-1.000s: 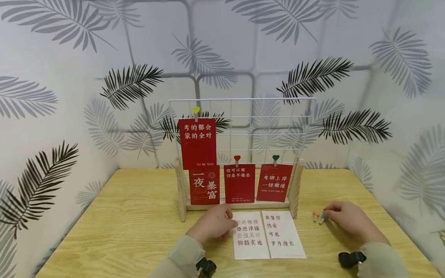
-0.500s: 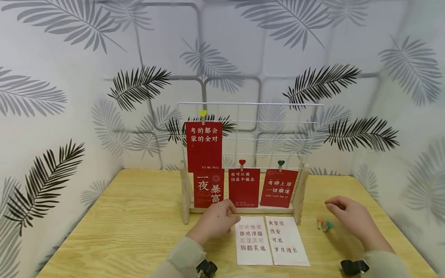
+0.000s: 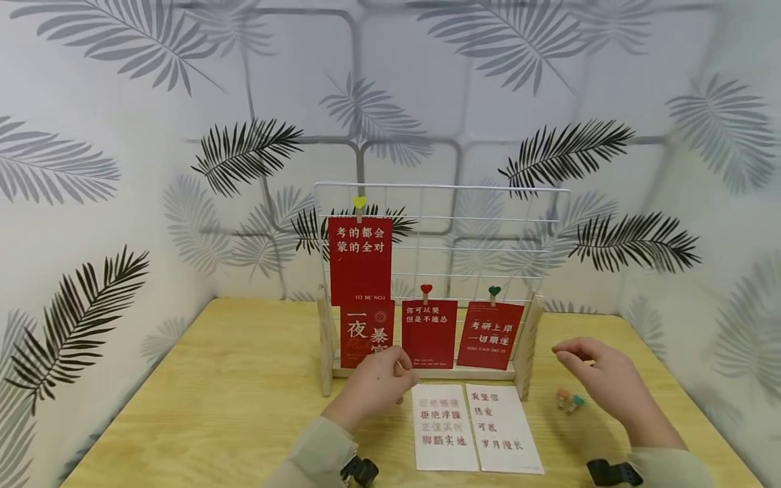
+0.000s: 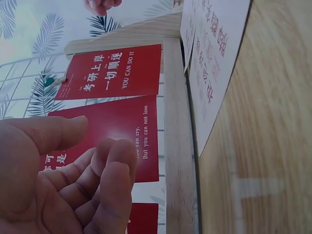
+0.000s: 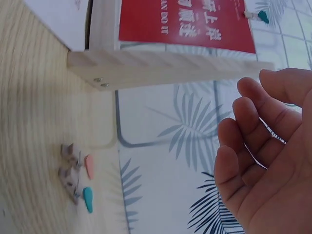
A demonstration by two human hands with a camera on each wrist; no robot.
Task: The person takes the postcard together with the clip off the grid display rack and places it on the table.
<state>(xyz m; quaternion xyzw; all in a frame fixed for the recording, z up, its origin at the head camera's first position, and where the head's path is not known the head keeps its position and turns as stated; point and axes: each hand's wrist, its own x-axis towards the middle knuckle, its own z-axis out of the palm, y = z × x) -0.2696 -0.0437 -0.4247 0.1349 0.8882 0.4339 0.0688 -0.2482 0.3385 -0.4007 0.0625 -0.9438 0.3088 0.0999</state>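
The left hand (image 3: 377,383) was held just in front of the wire rack (image 3: 442,203), at the middle red card (image 3: 429,333), with fingers loosely curled and nothing gripped. The right hand (image 3: 601,386) was raised to the right of the rack, relaxed and empty. Two small clips (image 3: 569,401) were lying on the table (image 3: 213,407) beside the rack's right post, below that hand

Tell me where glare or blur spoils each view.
Head view: sharp and evenly lit, the left white card has faint upper lines. Left wrist view: a bright glare spot on the red card, left hand soft. Right wrist view: table smeared, clips blurry.
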